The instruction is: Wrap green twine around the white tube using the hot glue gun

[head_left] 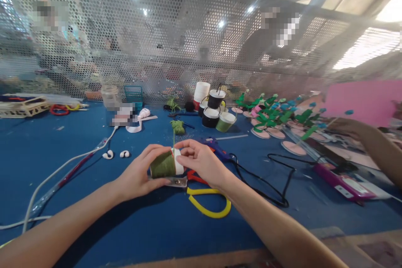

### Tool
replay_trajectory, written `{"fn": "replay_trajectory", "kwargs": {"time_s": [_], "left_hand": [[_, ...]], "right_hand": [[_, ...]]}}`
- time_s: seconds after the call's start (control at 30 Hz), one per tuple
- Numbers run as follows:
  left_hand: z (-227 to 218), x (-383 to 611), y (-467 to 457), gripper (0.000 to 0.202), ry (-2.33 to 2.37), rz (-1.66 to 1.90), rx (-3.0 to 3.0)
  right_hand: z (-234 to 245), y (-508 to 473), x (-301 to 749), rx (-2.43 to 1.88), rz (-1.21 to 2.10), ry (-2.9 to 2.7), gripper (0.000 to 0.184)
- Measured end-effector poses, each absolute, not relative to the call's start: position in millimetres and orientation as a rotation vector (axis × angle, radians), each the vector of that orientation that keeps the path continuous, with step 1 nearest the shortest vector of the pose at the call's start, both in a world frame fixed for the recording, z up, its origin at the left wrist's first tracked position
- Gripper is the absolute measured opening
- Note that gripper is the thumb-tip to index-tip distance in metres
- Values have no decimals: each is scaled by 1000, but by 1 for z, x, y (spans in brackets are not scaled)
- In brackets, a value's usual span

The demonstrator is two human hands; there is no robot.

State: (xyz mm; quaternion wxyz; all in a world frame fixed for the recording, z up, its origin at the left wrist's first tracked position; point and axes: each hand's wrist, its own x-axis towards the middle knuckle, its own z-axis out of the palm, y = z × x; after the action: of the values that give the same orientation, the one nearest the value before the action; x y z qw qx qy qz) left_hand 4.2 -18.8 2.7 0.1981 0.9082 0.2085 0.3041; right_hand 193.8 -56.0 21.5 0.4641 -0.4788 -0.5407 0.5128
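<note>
Two bare hands meet at one cup, which is tipped on its side above the near middle of the blue tabletop point(125, 226). The left hand's point(140, 172) grip is clamped on the cup point(163, 165), thumb below and fingers over the top. Green yarn covers most of its side, leaving a white band at the end toward the right hand point(199, 162). That hand has its thumb against the white band and its fingers just above; I cannot tell whether its grip pinches anything. A green strand point(173, 139) runs from the cup to a yarn ball point(178, 127) beyond the hands.

Just beside the right hand lies a blue glue gun point(220, 151); below that hand are a red piece point(196, 176) and a yellow loop point(210, 212). To the left lie two earbuds point(108, 155) and a white cable point(67, 163). Farther back, a stack of white cups point(201, 90) stands by black pails point(210, 117) and a green pail point(225, 122). At the right, another person's arm point(372, 144) reaches in near green-stemmed flowers point(266, 115) and a purple box point(344, 184).
</note>
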Motion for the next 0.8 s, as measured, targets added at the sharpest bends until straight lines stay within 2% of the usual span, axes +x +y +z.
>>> {"fn": "replay_trajectory", "kwargs": {"time_s": [0.2, 0.33, 0.4, 0.47, 0.57, 0.8], "left_hand": [[0, 4, -19, 54, 601, 753, 2550], [2, 4, -21, 51, 638, 742, 2539], [4, 4, -21, 50, 642, 725, 2524], [5, 4, -22, 50, 641, 724, 2500], [7, 4, -23, 50, 639, 746, 2449], [7, 6, -24, 52, 630, 822, 2331]], "right_hand": [[28, -48, 206, -1328, 1145, -1518, 17], [36, -9, 222, -1627, 620, -1782, 25], [35, 13, 222, -1730, 284, -2051, 37], [31, 31, 215, -1809, 84, -2268, 44], [23, 50, 197, -1929, 47, -2282, 46], [29, 85, 192, -2043, 49, -2198, 29]]}}
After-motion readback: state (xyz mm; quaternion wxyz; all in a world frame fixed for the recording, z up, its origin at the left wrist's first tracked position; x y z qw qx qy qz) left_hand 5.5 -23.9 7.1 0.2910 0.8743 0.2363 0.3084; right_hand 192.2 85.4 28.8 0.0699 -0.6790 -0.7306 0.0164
